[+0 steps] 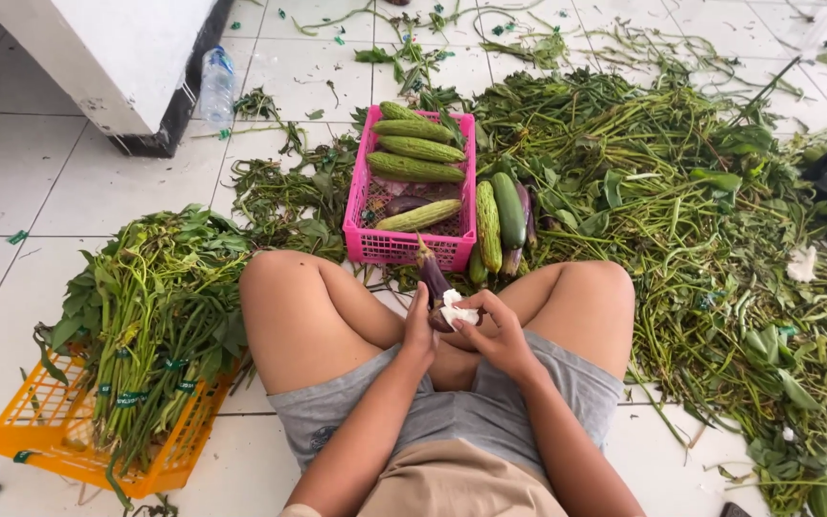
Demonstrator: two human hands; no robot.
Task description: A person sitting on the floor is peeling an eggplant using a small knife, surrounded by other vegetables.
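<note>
You are sitting on the white tiled floor (11, 182) with your knees apart, and both hands meet just in front of your lap. Your left hand (420, 330) is curled around the lower end of a dark purple eggplant (432, 278), which stands nearly upright between your knees, its stem end pointing away from you toward the pink basket (404, 245). Your right hand (495, 330) is closed on a small white cloth (458, 312), pressed against the side of the eggplant just above where the left hand grips it. So the eggplant sits between the two hands, touching both, with most of its length sticking out above your fingers.

The pink basket lies just beyond the eggplant's tip and holds several bitter gourds (416, 148) stacked crosswise, with another eggplant partly hidden beneath them. Just beside the basket's right wall, on the floor, lie a bitter gourd, a smooth green cucumber (509, 209) and another purple eggplant, all lengthwise.

To your left, an orange crate (40, 440) carries bundles of leafy greens (150, 316) tied with green bands. To your right, a wide heap of loose green stalks and leaves (701, 239) spreads over the floor. A clear plastic bottle (216, 86) stands near the base of a white cabinet (107, 57) at the far left.
</note>
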